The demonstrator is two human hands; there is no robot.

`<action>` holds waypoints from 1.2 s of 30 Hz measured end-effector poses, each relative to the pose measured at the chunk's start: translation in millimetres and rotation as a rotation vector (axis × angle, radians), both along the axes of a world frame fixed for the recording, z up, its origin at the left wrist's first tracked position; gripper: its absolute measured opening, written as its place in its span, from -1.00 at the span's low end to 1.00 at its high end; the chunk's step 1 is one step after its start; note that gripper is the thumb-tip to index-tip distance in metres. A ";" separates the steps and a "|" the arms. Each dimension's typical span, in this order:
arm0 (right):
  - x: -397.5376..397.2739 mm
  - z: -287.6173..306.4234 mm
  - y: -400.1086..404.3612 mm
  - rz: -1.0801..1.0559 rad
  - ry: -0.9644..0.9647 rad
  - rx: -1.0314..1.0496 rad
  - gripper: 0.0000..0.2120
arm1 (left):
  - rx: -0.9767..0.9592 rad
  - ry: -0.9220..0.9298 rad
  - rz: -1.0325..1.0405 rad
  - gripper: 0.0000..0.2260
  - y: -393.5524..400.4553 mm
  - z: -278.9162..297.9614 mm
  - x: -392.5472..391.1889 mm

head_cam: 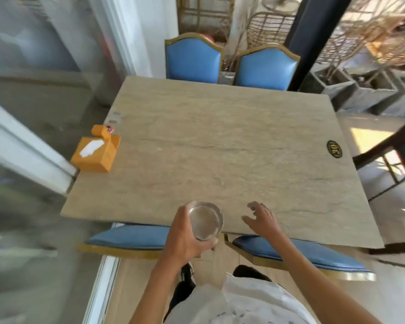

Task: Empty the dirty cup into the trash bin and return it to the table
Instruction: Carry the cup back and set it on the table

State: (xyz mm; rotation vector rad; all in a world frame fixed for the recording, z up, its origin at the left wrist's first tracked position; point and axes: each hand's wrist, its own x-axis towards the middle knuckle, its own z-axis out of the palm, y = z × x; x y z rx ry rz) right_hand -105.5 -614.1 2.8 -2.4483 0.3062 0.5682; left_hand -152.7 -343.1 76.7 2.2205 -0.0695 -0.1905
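Gripped a clear glass cup (205, 220) upright in the left hand (185, 239), fingers and thumb closed round its wall from the left side. Hung just above the near edge of the table (220, 136), apparently not set down. Kept the right hand (262, 220) open, fingers spread and loosely curled, holding nothing, hovering over the tabletop just beside the cup.

Judged as glass: stiff, smooth, likely slippery if wet, breakable on a hard top. Probably light enough for one hand. Best taken round the mid-wall, as here, rather than by the rim. Could not tell from the pale look inside whether anything remained in it.

Looked hard and flat, that tabletop, a beige stone-like grain, with a dark oval emblem (334, 148) near the right edge. Worth lowering the base gently, well in from the edge.

Carried an orange tissue box (96, 152) at the left edge, well apart from the cup. Showed two blue padded chairs (193, 58) at the far side and blue seat cushions (131, 237) tucked under the near side. Showed no trash bin anywhere.
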 end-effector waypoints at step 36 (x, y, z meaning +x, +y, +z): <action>151.7 -84.9 -6.6 0.054 0.183 -0.280 0.18 | 0.186 0.128 -0.127 -0.07 -90.2 -108.1 235.3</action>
